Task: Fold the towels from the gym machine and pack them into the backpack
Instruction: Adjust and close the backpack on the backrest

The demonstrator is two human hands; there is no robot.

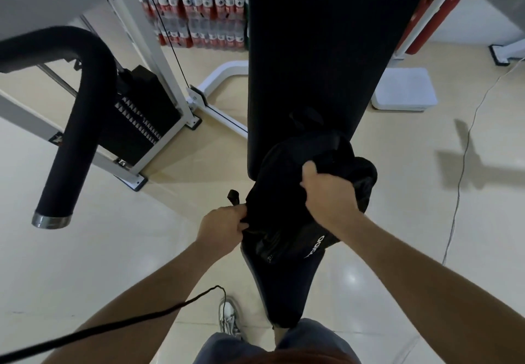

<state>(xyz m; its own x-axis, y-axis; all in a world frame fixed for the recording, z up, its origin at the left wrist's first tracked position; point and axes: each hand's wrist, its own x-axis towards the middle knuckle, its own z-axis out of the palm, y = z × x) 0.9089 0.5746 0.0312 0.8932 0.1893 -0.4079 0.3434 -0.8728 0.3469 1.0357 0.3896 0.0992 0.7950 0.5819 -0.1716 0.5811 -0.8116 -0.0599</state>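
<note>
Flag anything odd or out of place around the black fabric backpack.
Nothing looks spilled or damaged on the black fabric backpack. A thin white cable trails loose across the beige tiled floor, a possible trip hazard.

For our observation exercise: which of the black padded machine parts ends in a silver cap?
The curved padded bar on the left, its near end closed by a silver cap. The long flat pad at centre is wide and capless.

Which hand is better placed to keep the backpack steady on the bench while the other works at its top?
Probably the left. The left hand grips the backpack low on its side edge, while the right hand clutches its upper end, where any packing would likely happen.
</note>
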